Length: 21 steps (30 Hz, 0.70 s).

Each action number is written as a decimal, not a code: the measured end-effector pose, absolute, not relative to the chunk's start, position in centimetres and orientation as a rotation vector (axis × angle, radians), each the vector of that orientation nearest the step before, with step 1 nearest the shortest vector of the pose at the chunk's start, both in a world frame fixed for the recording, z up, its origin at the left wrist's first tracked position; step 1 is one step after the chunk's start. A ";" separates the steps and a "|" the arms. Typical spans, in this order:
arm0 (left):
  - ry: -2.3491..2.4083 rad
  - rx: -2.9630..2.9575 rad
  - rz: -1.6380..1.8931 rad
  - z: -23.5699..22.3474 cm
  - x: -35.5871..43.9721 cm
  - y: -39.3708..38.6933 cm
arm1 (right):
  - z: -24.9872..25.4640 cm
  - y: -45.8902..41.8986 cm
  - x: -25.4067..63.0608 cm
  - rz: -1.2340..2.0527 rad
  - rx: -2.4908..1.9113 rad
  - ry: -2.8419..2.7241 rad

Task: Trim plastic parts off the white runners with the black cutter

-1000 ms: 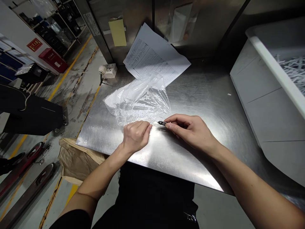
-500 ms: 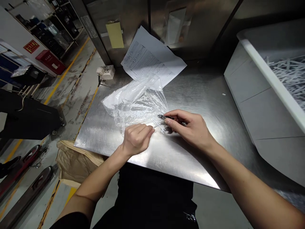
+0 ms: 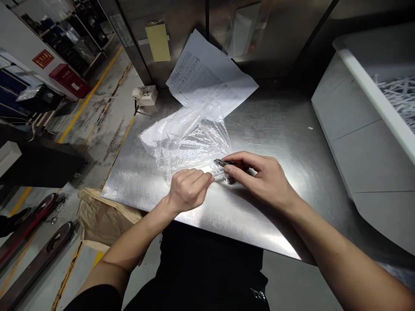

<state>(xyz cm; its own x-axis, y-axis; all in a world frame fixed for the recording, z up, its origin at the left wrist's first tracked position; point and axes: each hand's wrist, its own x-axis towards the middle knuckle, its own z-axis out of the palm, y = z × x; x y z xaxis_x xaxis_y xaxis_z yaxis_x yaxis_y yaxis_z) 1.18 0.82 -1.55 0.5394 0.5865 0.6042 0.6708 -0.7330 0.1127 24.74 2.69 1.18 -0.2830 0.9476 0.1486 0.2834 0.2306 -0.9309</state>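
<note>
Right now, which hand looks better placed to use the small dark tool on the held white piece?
Likely the right hand: it holds the small dark tool, its tip near the thin white piece, which the left hand grips.

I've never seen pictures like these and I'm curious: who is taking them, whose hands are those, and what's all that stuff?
There's no robot here, just a person with bare hands. All the pictures come from one camera worn on that person's head, looking forward and down, so you see roughly what they see. The left hand pinches a thin white stick. The right hand holds a small dark tool; its exact kind is hard to tell. On the shiny metal table lies crinkly clear plastic, with printed papers behind it. On the right, a big pale bin holds lots of thin white pieces.
</note>
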 end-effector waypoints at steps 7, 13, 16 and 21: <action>-1.117 -2.654 -0.905 -1.7 1.1 0.8 | 1.2 2.7 25.1 1.043 -1.135 -1.794; -1.091 -2.651 -0.891 -2.0 1.0 0.7 | 0.8 2.5 24.7 1.095 -1.185 -1.728; -1.116 -2.645 -0.901 -1.9 1.2 0.7 | 0.3 2.5 24.3 1.111 -1.243 -1.664; -1.144 -2.661 -0.878 -1.7 1.4 0.7 | 0.2 2.6 24.3 1.163 -1.269 -1.581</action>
<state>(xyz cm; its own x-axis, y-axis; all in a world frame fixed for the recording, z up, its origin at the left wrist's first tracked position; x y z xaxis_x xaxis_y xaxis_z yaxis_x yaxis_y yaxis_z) 1.37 0.68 -1.75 0.5475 0.6293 0.5515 0.6957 -0.7086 0.1180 24.27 2.60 0.23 -0.1946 0.9804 0.0297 0.2638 0.0815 -0.9611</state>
